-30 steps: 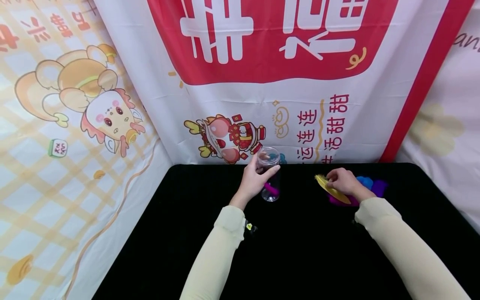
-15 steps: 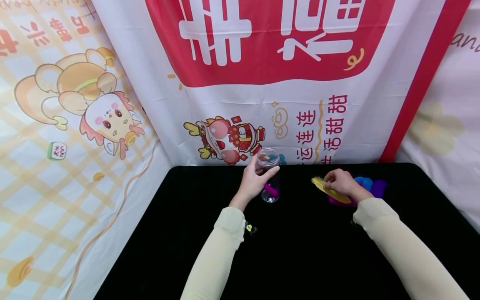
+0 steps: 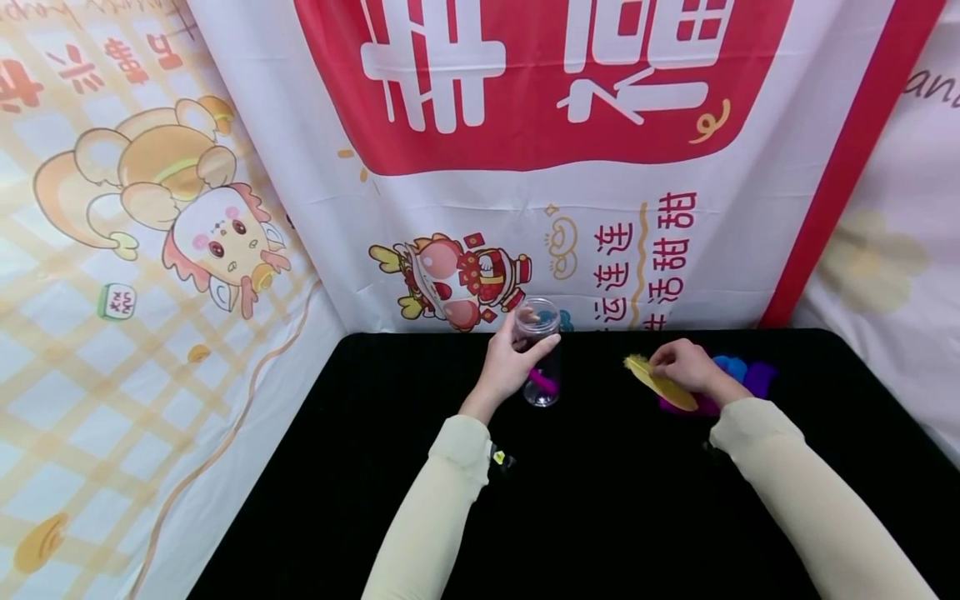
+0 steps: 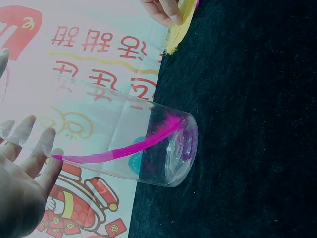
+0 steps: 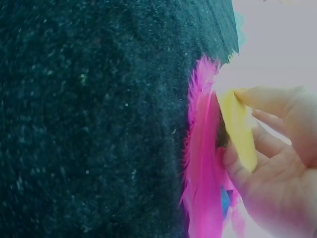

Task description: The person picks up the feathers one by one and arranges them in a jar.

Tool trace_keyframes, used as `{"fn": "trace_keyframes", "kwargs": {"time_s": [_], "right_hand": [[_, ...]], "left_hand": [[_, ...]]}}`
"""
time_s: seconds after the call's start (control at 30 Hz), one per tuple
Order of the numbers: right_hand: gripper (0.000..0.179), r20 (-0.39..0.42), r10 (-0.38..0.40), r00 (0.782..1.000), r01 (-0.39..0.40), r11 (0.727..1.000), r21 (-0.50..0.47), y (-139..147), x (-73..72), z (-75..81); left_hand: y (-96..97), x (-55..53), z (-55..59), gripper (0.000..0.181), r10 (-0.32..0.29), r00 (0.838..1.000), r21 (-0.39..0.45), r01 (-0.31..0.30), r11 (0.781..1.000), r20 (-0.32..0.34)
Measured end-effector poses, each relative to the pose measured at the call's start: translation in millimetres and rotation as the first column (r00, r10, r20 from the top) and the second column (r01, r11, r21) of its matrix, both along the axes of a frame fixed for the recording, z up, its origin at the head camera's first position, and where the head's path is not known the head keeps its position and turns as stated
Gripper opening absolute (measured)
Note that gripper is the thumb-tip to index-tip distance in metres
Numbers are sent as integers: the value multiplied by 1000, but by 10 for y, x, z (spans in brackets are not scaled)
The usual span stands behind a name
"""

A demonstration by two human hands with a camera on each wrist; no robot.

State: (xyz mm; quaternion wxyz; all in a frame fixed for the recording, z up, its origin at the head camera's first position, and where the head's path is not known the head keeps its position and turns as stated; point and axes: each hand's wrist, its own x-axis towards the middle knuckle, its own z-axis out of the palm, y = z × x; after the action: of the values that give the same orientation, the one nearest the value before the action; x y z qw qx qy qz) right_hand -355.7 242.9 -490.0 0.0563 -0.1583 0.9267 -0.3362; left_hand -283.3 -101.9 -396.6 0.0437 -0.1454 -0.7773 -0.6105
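My left hand (image 3: 507, 360) grips a clear plastic jar (image 3: 542, 367), upright near the table's back edge. Inside the jar leans a magenta feather (image 4: 119, 152), its fluffy end at the jar's bottom in the left wrist view. To the right, my right hand (image 3: 686, 365) pinches a yellow feather (image 3: 660, 383) between thumb and finger. Under and behind that hand lies a pile of magenta feathers (image 5: 204, 163), partly hidden by the hand in the head view. Blue feathers (image 3: 731, 367) and a purple feather (image 3: 761, 379) show at the pile's far right.
A black cloth covers the table (image 3: 600, 500). Right behind its back edge hangs a white and red printed banner (image 3: 465, 192). Another printed sheet (image 3: 150, 333) hangs along the left side, and a pale one (image 3: 892, 275) along the right.
The yellow feather has shifted slightly left and turned a little in my right hand's pinch, its tip standing out further from the pile. My left hand and the jar have stayed put.
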Motion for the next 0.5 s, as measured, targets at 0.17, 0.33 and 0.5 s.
{"fn": "trace_keyframes", "kwargs": {"time_s": [0.17,0.33,0.5], "right_hand": [[15,11,1,1000,-1,1000,7,-19,6,12],[16,17,7,1000,-8,1000,12,-38,15,29],[17,38,10,999,-10,1000,10,-47,5,18]], "left_hand": [[3,-16,-24,60,5,1000,17,-5,1000,3],[-1,-16,-15,61,-17,1000,35,17,999,6],[-16,-15,-6,63,-41,999,26,40,999,13]]}}
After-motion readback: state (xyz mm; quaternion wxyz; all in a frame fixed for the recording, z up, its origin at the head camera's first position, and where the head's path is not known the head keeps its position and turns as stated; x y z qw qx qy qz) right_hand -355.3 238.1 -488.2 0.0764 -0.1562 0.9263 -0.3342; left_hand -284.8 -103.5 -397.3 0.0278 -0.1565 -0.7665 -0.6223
